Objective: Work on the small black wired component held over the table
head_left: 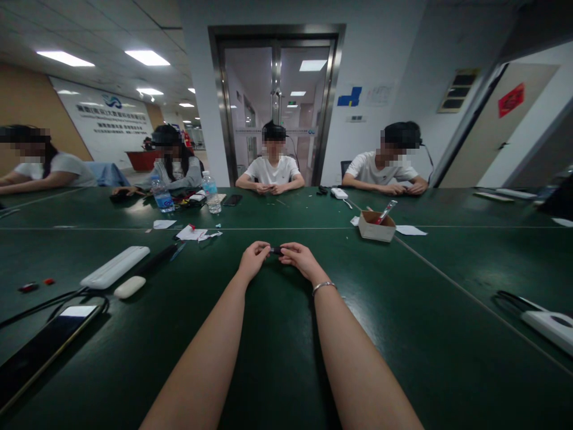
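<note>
Both arms stretch forward over the dark green table (286, 334). Between my hands is a small black stick-like object (276, 251) with a greyish left end; its exact kind is too small to make out. My left hand (256, 258) pinches the greyish end with thumb and fingertips. On the other side, my right hand (304, 260) has its fingers closed around the black end. A silver bracelet (324, 287) circles my right wrist. The object is held level, at or just above the tabletop, and the fingers partly cover it.
At left lie a phone (49, 346), a white power bank (115, 267), a white oval case (129, 287) and cables. Paper scraps (192, 233) and two bottles (162, 194) are farther off. A small box (376, 226) stands front right. Several people sit across the table.
</note>
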The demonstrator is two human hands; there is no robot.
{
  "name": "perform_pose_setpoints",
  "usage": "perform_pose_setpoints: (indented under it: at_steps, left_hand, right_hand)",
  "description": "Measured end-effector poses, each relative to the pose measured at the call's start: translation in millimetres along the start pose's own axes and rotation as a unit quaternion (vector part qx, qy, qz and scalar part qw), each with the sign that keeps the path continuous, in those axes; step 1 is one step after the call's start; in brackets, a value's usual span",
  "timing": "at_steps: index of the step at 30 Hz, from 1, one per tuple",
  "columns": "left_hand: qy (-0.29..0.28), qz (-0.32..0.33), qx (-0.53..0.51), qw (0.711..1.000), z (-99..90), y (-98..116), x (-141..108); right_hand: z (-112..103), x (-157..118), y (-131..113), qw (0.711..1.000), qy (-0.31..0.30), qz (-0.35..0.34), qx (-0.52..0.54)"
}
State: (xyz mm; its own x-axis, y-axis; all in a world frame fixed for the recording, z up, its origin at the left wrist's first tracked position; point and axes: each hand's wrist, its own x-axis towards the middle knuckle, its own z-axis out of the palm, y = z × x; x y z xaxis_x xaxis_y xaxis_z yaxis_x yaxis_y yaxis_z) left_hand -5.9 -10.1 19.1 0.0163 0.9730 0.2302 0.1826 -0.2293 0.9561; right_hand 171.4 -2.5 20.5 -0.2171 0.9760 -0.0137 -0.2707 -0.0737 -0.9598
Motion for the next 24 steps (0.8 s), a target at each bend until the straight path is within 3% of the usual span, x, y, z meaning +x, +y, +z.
perform_pose_setpoints:
  at_steps: [24]
  left_hand:
    - [0.002, 0.004, 0.035, 0.999, 0.5, -0.9, -0.8]
  right_hand:
    - [1.1, -1.5, -1.9, 1.000, -0.001, 0.005, -0.004]
